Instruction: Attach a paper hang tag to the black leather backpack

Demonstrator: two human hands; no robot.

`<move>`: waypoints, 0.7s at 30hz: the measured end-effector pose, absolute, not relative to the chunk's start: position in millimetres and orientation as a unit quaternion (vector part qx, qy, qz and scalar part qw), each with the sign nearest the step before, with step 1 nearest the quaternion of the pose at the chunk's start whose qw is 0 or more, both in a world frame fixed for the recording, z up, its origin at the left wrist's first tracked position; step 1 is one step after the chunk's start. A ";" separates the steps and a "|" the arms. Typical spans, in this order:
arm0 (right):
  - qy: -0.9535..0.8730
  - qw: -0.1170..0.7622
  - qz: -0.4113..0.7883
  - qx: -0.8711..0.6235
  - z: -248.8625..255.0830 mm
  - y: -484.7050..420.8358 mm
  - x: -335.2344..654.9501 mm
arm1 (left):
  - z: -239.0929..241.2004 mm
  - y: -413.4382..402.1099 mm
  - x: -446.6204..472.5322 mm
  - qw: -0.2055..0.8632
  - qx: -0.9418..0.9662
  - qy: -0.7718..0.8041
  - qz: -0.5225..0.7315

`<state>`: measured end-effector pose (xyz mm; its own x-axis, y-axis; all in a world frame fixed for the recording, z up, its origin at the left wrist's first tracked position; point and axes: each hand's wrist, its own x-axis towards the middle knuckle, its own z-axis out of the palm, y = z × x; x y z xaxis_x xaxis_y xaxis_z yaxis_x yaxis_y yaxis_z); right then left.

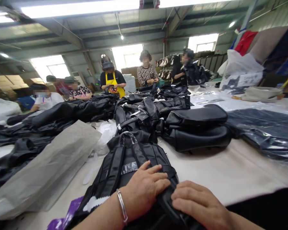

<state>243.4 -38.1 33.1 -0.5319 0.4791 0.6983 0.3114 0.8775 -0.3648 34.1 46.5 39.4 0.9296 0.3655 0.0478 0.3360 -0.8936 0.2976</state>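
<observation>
Hands point(144, 188) press backpack point(132, 156); bags point(196, 127) behind.

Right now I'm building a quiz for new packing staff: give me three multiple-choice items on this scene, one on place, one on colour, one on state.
1. Where do both hands rest?
A. on the black backpack
B. on the grey paper sheet
C. on the clear bags

2. What colour is the apron of the person standing across the table?
A. red
B. yellow
C. blue

3. How is the nearest backpack placed?
A. hanging
B. upright
C. lying flat

Answers:
1 A, left hand and right hand press on the backpack.
2 B, the apron is yellow.
3 C, it lies flat on the table, straps up.
</observation>
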 end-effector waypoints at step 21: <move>-0.346 0.440 0.692 -0.457 -72.4 59.6 234.0 | -48.9 80.4 -200.4 0.219 0.672 0.696 0.125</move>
